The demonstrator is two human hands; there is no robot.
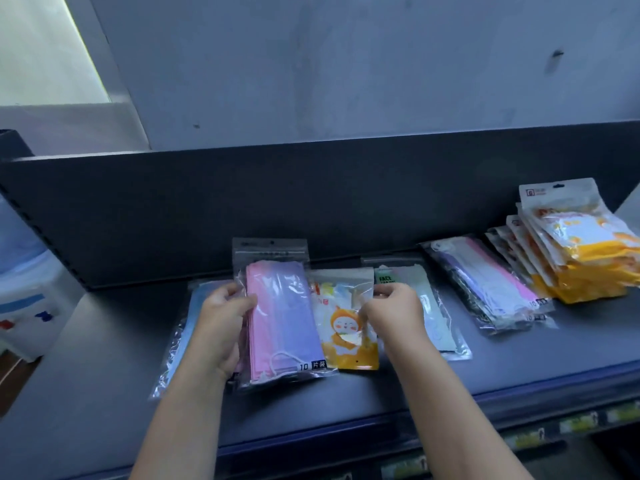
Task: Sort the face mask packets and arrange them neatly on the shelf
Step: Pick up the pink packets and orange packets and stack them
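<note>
left hand (221, 317) curled round pink-lilac packet (280, 320) (clear bag), centre frame | label "10 片装" | right hand (391, 313) pinches orange cartoon packet (341, 341)

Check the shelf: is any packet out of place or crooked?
Yes. One orange cartoon packet, pinched by the right hand, lies in the middle beside the pink packet the left hand holds, apart from the matching orange stack at the right end. That stack is fanned unevenly, and the pastel pile beside it lies slanted.
</note>
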